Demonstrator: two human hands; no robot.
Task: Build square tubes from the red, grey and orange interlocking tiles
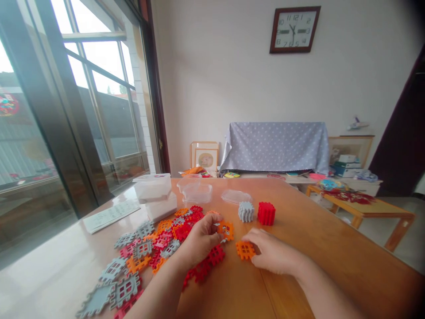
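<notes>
My left hand is over the right side of a pile of flat notched plastic pieces in red, orange and grey. Its fingers are pinched on an orange window piece. To the right, my right hand has its thumb and fingers closed on another orange piece, low over the wooden table. Beyond my hands stand a grey stack and, beside it, a red stack of similar pieces.
Clear plastic containers and a clear lid lie at the table's back. A white box and a printed sheet are at the left. A low wooden side table stands beyond the right edge.
</notes>
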